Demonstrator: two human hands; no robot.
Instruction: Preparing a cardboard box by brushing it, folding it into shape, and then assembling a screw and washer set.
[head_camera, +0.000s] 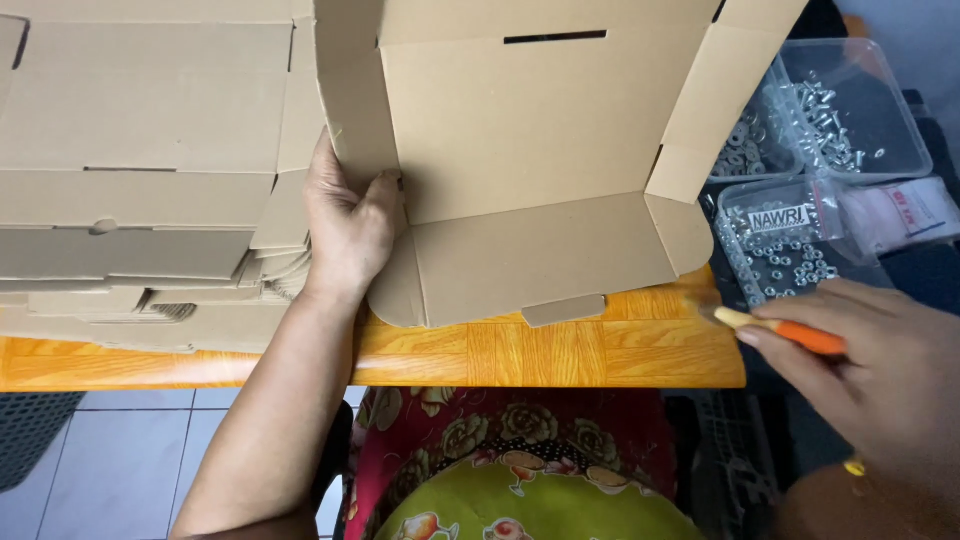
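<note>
On an orange wood-grain counter (560, 355) over pale floor tiles (130, 450), the left hand (345, 225) pinches a flat brown corrugated cardboard box (530, 140); the right hand (880, 380) clasps an orange-handled tool (790, 332).

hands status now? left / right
Left hand: closed on the flat brown cardboard box blank.
Right hand: closed on a thin orange-handled tool.

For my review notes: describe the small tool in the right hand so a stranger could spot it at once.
Start at the orange wooden table and go to its right edge, below the clear bags of nuts. There the right hand pinches a slim orange-handled tool with a pale tip. It is the only bright orange stick-like thing there; the rest is brown cardboard or silver hardware.
</note>
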